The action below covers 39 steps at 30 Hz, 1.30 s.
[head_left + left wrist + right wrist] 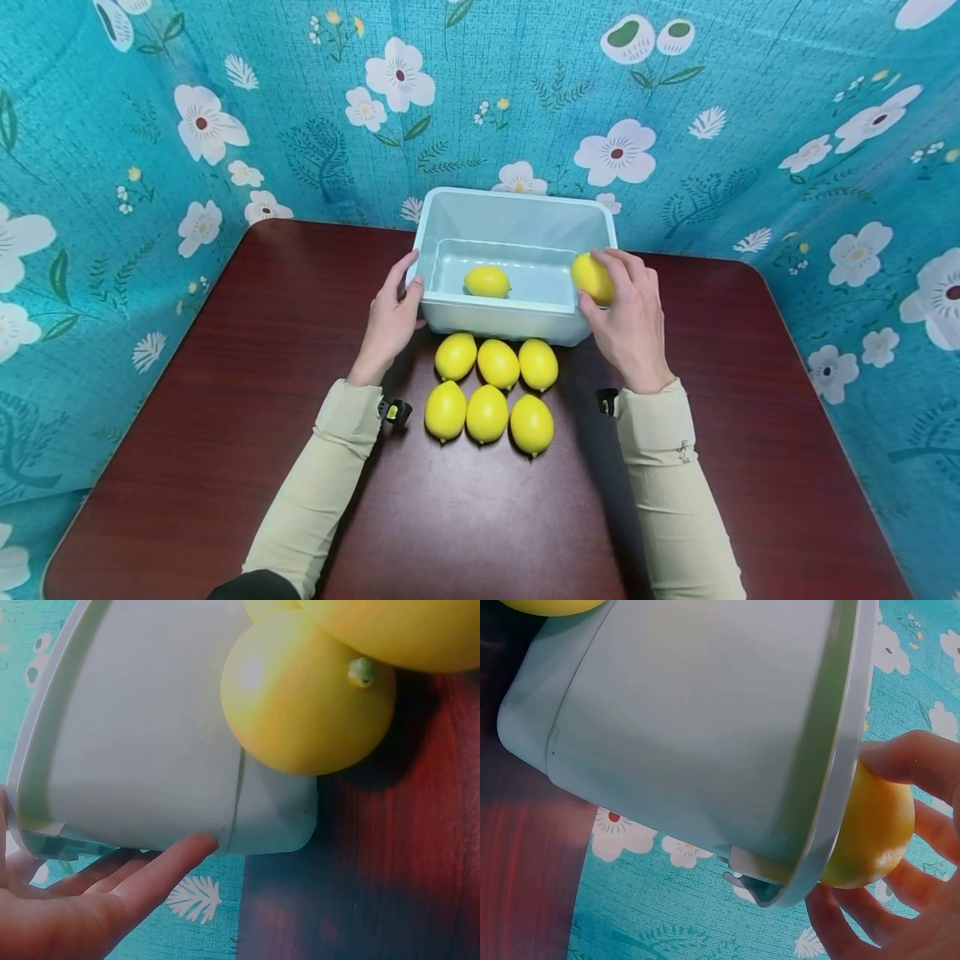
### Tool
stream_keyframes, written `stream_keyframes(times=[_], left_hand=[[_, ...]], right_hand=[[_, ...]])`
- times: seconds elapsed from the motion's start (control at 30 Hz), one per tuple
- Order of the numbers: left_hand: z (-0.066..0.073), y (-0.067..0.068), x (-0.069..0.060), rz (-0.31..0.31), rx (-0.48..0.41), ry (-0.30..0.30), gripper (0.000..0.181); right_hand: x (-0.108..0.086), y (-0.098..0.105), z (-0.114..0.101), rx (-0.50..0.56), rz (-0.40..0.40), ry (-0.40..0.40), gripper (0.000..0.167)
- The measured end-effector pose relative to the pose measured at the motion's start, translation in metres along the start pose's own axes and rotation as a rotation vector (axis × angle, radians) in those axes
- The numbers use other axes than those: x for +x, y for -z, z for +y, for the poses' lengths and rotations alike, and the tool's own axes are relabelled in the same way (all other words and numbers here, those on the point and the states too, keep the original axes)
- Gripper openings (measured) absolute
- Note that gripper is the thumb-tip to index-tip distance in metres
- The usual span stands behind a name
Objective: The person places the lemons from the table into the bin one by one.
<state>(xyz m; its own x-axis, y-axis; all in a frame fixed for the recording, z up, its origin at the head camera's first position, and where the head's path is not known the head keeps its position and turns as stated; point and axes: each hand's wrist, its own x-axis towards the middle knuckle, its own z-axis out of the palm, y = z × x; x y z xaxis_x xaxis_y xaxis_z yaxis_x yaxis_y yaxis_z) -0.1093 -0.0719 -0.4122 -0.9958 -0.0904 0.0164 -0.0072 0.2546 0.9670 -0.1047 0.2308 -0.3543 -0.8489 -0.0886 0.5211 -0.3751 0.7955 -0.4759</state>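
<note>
A pale blue plastic bin stands at the back of the table, with one lemon lying inside it on the left. My left hand holds the bin's left end, thumb at the rim; in the left wrist view one finger lies along the end wall. My right hand grips another lemon over the bin's right end. The right wrist view shows this lemon just above the rim, with fingers spread round it. Several lemons sit in two rows before the bin.
The dark reddish-brown table extends to both sides and toward me. A blue flowered cloth hangs behind the bin and along the sides. The front row of lemons nearest the bin stands close against its front wall.
</note>
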Motion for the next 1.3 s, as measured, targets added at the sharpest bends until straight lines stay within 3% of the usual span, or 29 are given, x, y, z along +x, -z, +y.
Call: stream_keyframes(times=[0.97, 1.3], left_hand=[[0.0002, 0.0005, -0.0016, -0.013, -0.005, 0.017, 0.047], [0.0014, 0.0010, -0.0008, -0.010, -0.002, 0.018, 0.047]], right_hand=[[-0.0013, -0.0035, 0.0021, 0.040, -0.016, -0.002, 0.051], [-0.0028, -0.0014, 0.0008, 0.030, 0.035, 0.014, 0.043]])
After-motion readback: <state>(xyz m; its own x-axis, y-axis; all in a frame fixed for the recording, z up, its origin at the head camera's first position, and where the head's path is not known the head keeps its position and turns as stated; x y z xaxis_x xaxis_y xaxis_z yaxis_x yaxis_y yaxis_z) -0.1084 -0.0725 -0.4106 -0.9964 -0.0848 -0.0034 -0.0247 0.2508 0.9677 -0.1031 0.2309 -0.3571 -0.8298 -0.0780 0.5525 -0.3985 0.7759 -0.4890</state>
